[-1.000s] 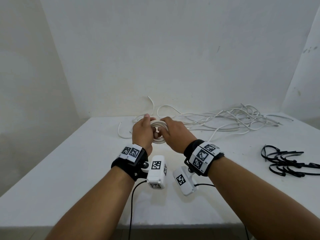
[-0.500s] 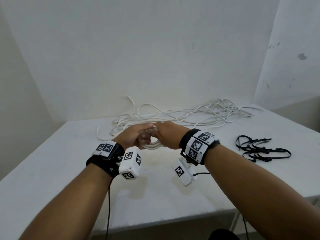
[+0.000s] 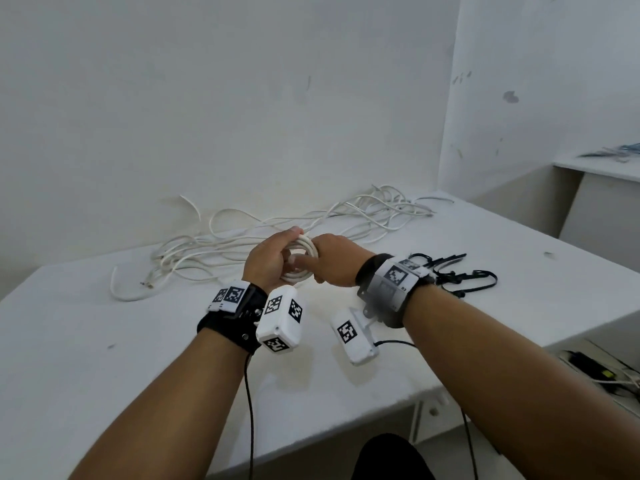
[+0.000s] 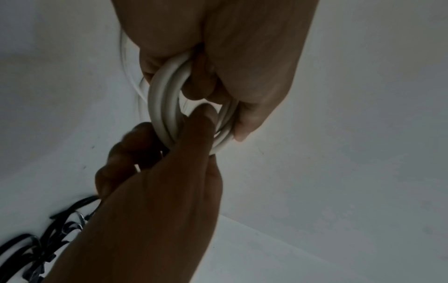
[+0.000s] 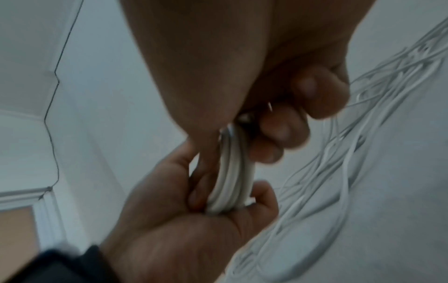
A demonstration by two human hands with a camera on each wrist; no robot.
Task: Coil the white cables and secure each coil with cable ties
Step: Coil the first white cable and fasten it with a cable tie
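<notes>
A small coil of white cable [image 3: 304,258] [image 4: 164,107] [image 5: 232,180] is held above the table between both hands. My left hand [image 3: 270,261] [image 5: 194,214] wraps its fingers round the coil's left side, thumb on top. My right hand [image 3: 332,265] [image 4: 155,191] grips the coil's right side, with its thumb poking through the ring. A tangle of loose white cables [image 3: 277,233] [image 5: 363,153] lies behind the hands along the wall. A pile of black cable ties [image 3: 457,275] [image 4: 36,249] lies on the table just right of my right wrist.
The white table [image 3: 104,358] sits in a corner of white walls; its front edge is near my forearms. A second white shelf [image 3: 595,168] stands at the far right. Thin black leads hang from the wrist cameras.
My head has turned right, so the scene has shifted left in view. Both hands stay on the coil, now lifted and turned more upright, nearer the cable ties.
</notes>
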